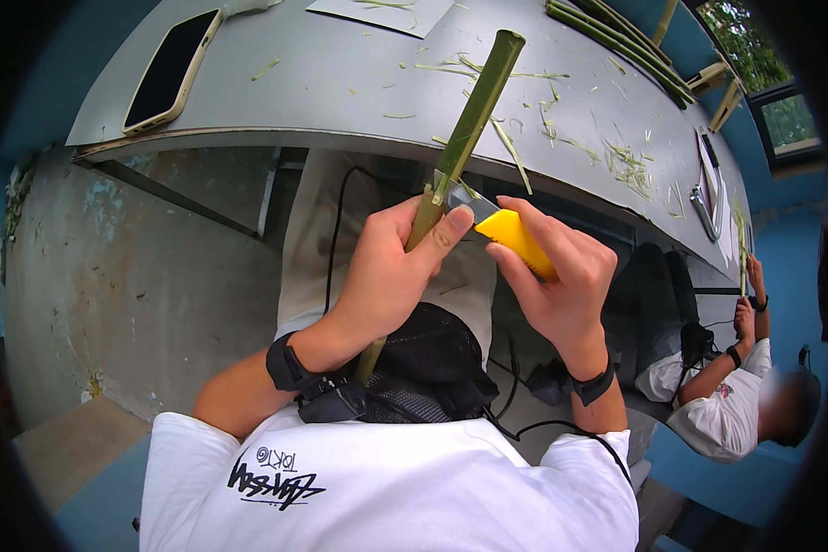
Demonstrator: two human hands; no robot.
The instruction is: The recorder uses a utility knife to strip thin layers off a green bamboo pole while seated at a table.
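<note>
A green bamboo stalk (pixel 477 115) slants up from my lap past the table's near edge, its lower part brownish. My left hand (pixel 397 258) wraps round it just below a pale, scraped joint, the thumb pointing toward the blade. In my right hand (pixel 561 262) is a yellow utility knife (pixel 517 241), gripped between thumb and fingers. Its blade meets the stalk near the joint, close to my left thumb tip. A thin green shaving (pixel 511 158) hangs over the table edge beside the stalk.
Green shavings (pixel 630 170) litter the grey table (pixel 322 83). A phone (pixel 172 72) lies at left, several bamboo stalks (pixel 621 46) at the far right, and scissors (pixel 705 210) near the right edge. A co-worker (pixel 722 396) sits at right, holding a thin green strip. Black cables run across my lap.
</note>
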